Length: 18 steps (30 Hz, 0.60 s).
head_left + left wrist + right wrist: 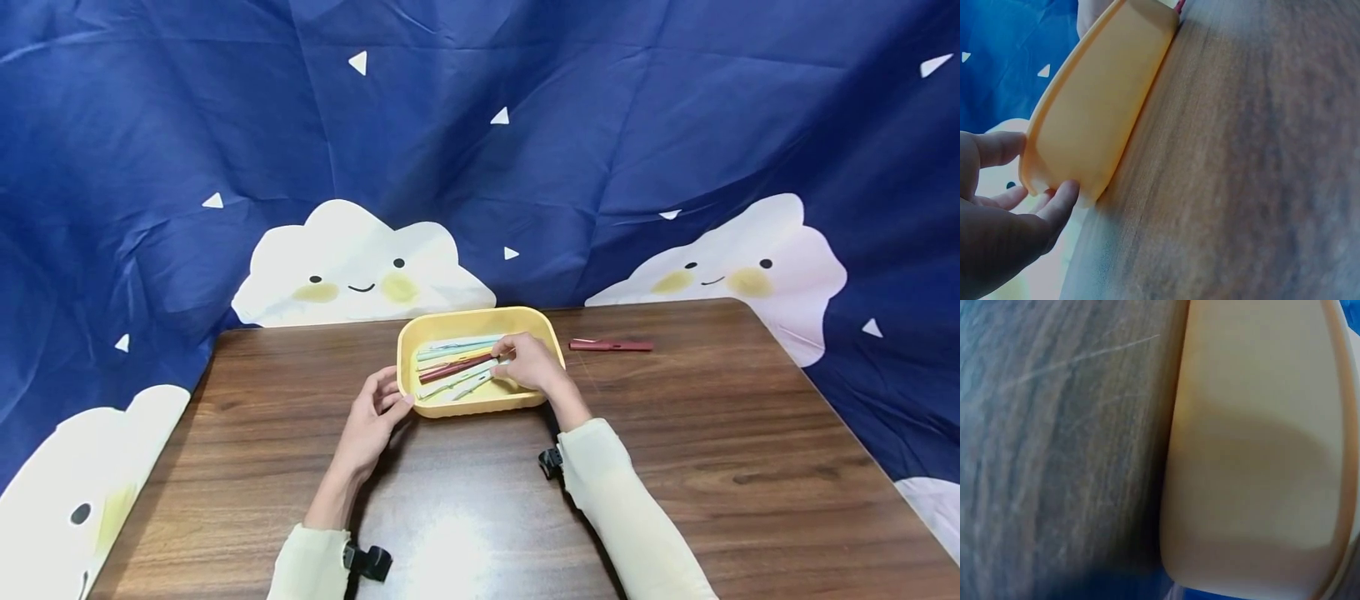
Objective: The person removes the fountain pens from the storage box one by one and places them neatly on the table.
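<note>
A yellow plastic bin (480, 407) stands near the table's far edge with several pens in it, pale green, light blue, yellow and dark red. My left hand (373, 421) holds the bin's near left corner, thumb at the near side and fingers on the left wall; the left wrist view shows its fingertips on the wall and rim. Over the bin's right side reaches my right hand (528, 364), its thumb and fingers pinching the right end of a dark red pen (457, 367) among the others. In the right wrist view only the bin's outer wall (1254, 456) shows, not the fingers.
A second dark red pen (611, 345) lies on the wooden table (712, 433), just right of the bin. Behind the table hangs a blue curtain (555, 175) with white clouds and triangles.
</note>
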Available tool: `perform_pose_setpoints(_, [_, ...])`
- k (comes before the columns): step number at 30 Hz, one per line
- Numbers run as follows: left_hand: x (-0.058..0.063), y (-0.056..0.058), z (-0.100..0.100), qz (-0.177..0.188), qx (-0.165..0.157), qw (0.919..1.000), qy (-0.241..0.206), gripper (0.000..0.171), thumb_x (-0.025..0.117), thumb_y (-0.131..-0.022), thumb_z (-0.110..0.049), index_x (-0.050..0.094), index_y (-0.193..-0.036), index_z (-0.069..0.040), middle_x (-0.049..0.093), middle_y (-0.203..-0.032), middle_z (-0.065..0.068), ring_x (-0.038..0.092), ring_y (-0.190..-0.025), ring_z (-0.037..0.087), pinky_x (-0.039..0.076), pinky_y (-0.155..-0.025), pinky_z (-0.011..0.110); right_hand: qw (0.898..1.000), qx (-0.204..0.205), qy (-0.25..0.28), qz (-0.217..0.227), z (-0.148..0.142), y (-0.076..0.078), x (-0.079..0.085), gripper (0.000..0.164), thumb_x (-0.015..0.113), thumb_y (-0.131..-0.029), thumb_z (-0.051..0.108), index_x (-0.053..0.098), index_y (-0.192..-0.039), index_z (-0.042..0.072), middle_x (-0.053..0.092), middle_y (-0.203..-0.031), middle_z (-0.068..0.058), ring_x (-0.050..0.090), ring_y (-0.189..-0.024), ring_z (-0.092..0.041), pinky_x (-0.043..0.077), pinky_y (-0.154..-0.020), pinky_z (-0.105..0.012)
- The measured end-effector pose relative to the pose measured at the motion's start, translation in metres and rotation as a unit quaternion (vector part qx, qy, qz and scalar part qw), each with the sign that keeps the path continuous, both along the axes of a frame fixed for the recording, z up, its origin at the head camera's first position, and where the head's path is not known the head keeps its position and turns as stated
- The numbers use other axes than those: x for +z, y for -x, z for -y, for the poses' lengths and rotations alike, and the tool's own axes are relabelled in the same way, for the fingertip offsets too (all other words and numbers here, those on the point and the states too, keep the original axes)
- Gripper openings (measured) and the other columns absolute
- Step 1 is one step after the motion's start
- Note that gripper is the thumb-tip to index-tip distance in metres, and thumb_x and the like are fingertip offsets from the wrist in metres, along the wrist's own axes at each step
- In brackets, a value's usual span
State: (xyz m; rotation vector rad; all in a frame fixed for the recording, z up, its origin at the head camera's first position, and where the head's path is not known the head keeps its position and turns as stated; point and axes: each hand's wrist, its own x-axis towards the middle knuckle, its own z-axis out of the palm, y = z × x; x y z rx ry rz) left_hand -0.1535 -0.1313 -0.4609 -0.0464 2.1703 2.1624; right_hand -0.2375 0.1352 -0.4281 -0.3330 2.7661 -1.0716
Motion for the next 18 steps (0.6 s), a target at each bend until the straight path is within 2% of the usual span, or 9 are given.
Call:
perform_pose_setpoints(4, [-0.0008,-0.0003,0.0001,-0.001,0.000,1.0000,0.002,0.058,0.065,-0.096,0.001,0.039,-0.149,-0.001,0.051,-0.136,0.023,0.052,-0.115,0.026,0.049,-0.088,0.019,1.000,-0.006,-0.020,0.012,0.0012,0.0011,-0.0005,0.025,0.082,-0.082,0.010,0.075,-0.105,0.006,0.072,-0.112,-0.008,0.063,-0.103,-0.028,0.049,-0.091,-0.041])
perform_pose_setpoints(11, [-0.0006,0.0000,0.0000,-0.002,0.003,1.0000,0.004,0.058,0.065,-0.097,0.001,0.039,-0.149,-0.001,0.051,-0.136,0.023,0.052,-0.114,0.026,0.049,-0.087,0.019,0.998,0.027,-0.056,0.011,0.0034,0.0045,-0.0021,0.023,0.083,-0.077,0.003,0.076,-0.097,0.007,0.073,-0.098,-0.004,0.063,-0.097,-0.024,0.050,-0.090,-0.038])
perform_pose_setpoints(18, [-0.0014,0.0002,-0.0008,-0.004,0.004,1.0000,0.000,0.057,0.064,-0.096,0.002,0.040,-0.148,0.000,0.052,-0.135,0.024,0.053,-0.113,0.026,0.049,-0.087,0.019,0.996,0.029,-0.080,0.020,0.0063,0.0039,-0.0026,0.017,0.086,-0.076,0.006,0.076,-0.089,0.010,0.069,-0.089,0.000,0.060,-0.091,-0.020,0.049,-0.087,-0.035])
